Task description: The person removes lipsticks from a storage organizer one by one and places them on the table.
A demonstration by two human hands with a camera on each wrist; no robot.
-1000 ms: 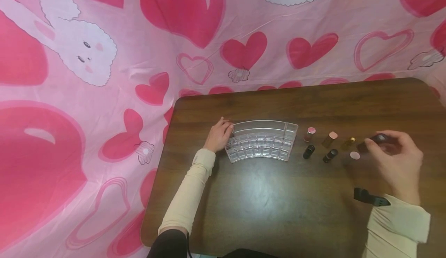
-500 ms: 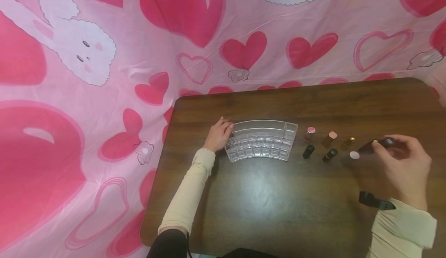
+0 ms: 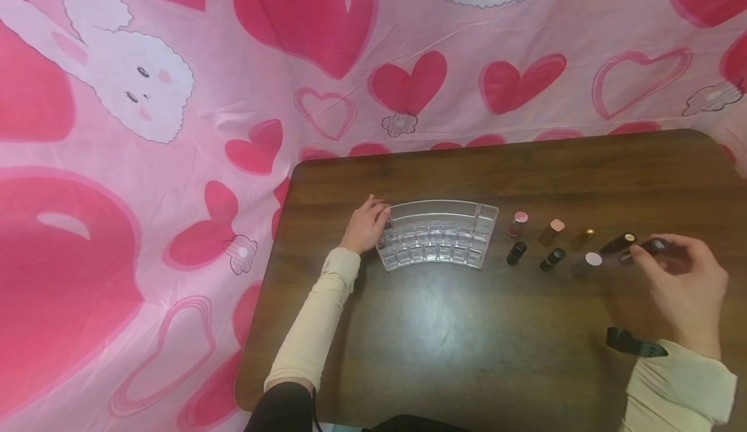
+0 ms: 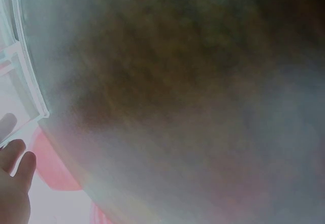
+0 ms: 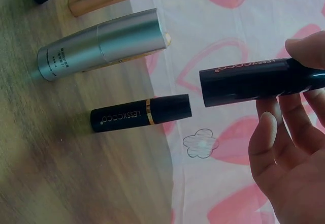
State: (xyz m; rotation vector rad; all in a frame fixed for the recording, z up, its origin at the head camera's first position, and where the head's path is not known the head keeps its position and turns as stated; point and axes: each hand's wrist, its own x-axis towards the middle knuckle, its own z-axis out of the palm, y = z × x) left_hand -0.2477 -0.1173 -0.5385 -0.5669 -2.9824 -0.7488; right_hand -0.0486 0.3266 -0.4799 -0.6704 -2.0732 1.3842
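In the head view my left hand rests on the left end of a clear, curved, compartmented organizer. The left wrist view shows its fingertips at the organizer's corner. My right hand holds a black lipstick tube between thumb and fingers. That tube is lettered and hangs above the table, apart from everything. Near it stands another black lipstick tube with a gold band and similar lettering. To the left stand a silver tube with a pale top and a small gold tube.
Further left are a pink-topped tube, a rose-gold tube and two black tubes, one nearer the organizer, the other beside it. A brown wooden table carries everything. Heart-printed cloth hangs behind and to the left.
My right hand has moved right and slightly toward me with the tube it holds. The standing black tube with the gold band has come into clear view. The left hand stays put.
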